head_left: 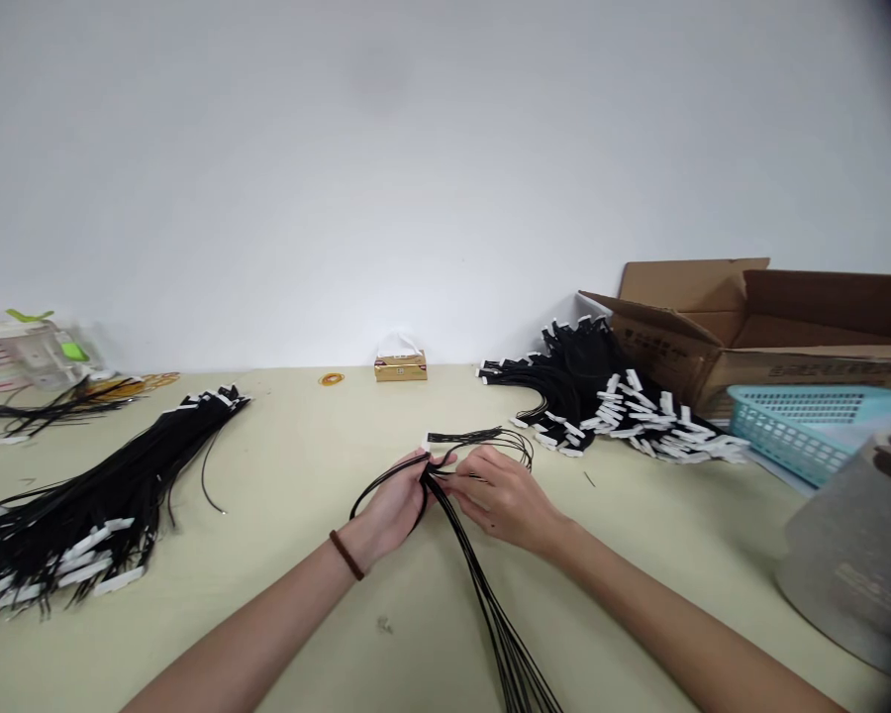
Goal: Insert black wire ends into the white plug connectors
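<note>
Both hands meet over the middle of the table at a bundle of thin black wires [482,584] with a white connector [426,443] at its upper end. My left hand [395,505] is closed around the bundle where the wires gather. The fingers of my right hand [501,495] are pinched at the same gathering point, beside a loop of wires that curves out to the right. What exactly the right fingertips grip is hard to see. Below the hands the wires fan out toward the near edge of the view.
A pile of black wire harnesses [579,386] with white connectors lies right, near a cardboard box [668,347], a turquoise basket [779,436] and a grey container [853,555]. More harnesses [119,485] lie left. A tissue box [401,368] and rubber bands [331,379] sit by the wall.
</note>
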`<state>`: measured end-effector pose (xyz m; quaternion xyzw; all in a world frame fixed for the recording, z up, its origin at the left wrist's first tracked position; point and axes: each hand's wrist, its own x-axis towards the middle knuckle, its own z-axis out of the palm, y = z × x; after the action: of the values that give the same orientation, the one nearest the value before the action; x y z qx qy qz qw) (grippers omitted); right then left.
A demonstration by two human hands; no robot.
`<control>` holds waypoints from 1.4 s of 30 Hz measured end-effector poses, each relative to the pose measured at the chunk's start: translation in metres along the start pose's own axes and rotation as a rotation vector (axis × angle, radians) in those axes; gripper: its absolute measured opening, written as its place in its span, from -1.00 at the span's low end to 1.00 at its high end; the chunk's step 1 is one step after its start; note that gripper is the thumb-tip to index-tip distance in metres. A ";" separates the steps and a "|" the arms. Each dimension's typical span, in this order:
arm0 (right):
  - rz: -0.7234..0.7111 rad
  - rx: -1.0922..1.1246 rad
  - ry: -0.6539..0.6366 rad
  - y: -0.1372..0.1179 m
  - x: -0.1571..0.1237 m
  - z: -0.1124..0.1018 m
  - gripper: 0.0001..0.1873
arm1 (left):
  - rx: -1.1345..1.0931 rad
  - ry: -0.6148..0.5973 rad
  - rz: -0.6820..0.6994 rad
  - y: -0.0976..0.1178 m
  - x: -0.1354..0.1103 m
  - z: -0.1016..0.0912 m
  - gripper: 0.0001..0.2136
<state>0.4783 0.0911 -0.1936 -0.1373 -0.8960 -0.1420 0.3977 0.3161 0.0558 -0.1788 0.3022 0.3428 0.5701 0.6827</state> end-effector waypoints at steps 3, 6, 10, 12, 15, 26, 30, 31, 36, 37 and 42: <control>-0.035 -0.010 0.040 -0.003 0.001 0.003 -0.86 | -0.020 0.005 0.000 -0.001 -0.003 0.005 -0.98; -0.056 -0.043 0.102 -0.006 0.002 0.004 -0.85 | -0.024 -0.010 -0.022 -0.003 -0.004 0.007 -0.97; -0.064 -0.064 0.130 -0.008 0.003 0.004 -0.86 | -0.003 -0.040 -0.023 -0.007 -0.003 0.004 -0.98; -0.067 -0.072 0.132 -0.008 0.003 0.004 -0.87 | 0.001 -0.039 -0.015 -0.008 -0.003 0.002 -0.99; -0.063 -0.075 0.126 -0.008 0.003 0.005 -0.86 | -0.002 -0.028 -0.017 -0.008 -0.003 0.002 -0.98; -0.021 -0.106 0.097 -0.004 -0.004 0.010 -0.87 | 0.007 -0.059 -0.066 -0.007 -0.004 0.004 -0.97; -0.004 -0.028 0.098 -0.001 -0.004 0.008 -0.84 | 0.018 -0.071 -0.107 -0.006 -0.004 0.004 -0.96; -0.003 0.004 0.093 0.000 -0.004 0.007 -0.84 | 0.023 -0.065 -0.108 -0.006 -0.004 0.004 -0.96; 0.040 0.150 0.063 0.007 -0.003 0.005 -0.78 | 0.050 -0.041 -0.090 -0.002 -0.005 0.006 -0.97; 0.047 0.167 0.059 0.009 -0.003 0.004 -0.77 | 0.057 -0.031 -0.078 -0.001 -0.005 0.007 -0.96; 0.071 0.207 0.040 0.009 -0.003 -0.001 -0.71 | 0.051 -0.056 -0.016 0.000 -0.002 0.005 -0.91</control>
<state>0.4840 0.0988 -0.1944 -0.1241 -0.8923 -0.0371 0.4325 0.3195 0.0534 -0.1759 0.3326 0.3403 0.5469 0.6888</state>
